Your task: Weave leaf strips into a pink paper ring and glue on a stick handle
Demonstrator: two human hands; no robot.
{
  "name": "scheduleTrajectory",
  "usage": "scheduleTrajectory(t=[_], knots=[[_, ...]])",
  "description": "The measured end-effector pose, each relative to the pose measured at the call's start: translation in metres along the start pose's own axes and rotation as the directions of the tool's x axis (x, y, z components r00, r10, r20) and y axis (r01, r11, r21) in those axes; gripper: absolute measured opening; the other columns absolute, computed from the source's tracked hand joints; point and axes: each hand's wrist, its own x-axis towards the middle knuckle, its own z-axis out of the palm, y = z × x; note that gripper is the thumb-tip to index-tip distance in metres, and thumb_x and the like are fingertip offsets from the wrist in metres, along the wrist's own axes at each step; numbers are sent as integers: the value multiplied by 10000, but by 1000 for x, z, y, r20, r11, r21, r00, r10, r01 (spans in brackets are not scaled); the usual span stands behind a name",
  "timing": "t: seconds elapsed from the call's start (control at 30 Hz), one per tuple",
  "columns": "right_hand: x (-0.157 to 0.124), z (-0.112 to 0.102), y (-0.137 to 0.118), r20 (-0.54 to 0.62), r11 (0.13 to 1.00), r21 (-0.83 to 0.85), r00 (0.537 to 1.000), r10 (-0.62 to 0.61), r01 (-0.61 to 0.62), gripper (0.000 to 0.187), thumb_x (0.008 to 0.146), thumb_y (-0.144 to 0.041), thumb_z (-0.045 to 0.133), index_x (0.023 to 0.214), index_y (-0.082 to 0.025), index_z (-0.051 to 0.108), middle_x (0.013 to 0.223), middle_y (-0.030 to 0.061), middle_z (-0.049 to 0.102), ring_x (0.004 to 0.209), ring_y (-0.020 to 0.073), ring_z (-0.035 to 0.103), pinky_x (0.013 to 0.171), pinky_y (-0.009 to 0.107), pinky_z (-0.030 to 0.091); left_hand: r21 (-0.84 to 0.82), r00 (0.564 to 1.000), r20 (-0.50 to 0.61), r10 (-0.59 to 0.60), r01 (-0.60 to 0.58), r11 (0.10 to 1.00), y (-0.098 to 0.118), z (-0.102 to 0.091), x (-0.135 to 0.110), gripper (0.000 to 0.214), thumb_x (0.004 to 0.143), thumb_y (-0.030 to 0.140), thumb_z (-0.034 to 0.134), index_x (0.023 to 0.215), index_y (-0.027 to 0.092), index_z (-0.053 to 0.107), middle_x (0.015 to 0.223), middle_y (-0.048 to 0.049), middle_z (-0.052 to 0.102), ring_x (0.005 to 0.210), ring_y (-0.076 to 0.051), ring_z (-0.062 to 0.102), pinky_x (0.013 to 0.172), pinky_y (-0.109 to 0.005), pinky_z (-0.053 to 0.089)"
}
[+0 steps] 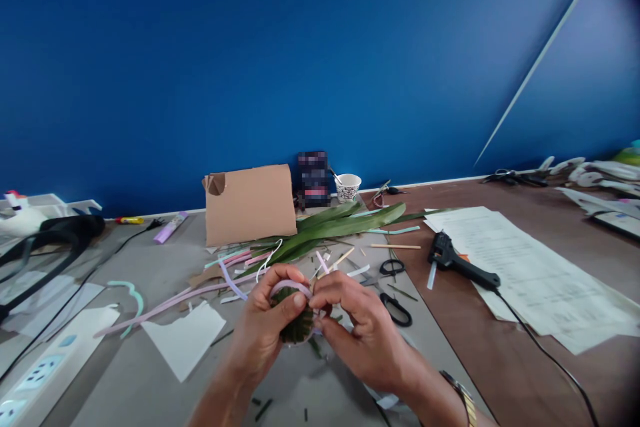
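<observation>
Head view: at lower centre, a round green piece [295, 325] sits in the left hand [265, 313], thumb and fingers pinching it, while the right hand's [357, 323] fingertips pinch its right edge. Steady left-thumb pressure, with small right-hand adjustments, should keep the rim even. It looks dark and ribbed, with a pale lilac strip [289, 285] curving over its top; long leaves [340, 229] lie above, a glue gun [465, 263] at right.
</observation>
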Motion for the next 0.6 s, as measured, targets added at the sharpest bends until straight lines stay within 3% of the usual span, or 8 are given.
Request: scheduleTrajectory(t=[0.3, 0.6], knots=[[-1, 2, -3, -5, 999, 28, 1000, 20, -20, 327, 723, 57, 543, 926, -192, 603, 907, 46, 638, 882, 156, 622, 796, 283, 502, -32, 995, 76, 69, -67, 997, 3, 2, -1, 221, 665, 297, 808, 757, 207, 628, 820, 30, 592, 695, -99, 564, 634, -201, 455], [-1, 4, -2, -42, 998, -8, 998, 54, -55, 271, 761, 6, 543, 937, -197, 583, 854, 30, 613, 783, 133, 595, 699, 246, 486, -20, 995, 57, 81, -80, 997, 2, 3, 0, 172, 719, 244, 764, 760, 205, 601, 837, 28, 599, 697, -95, 576, 624, -194, 449]])
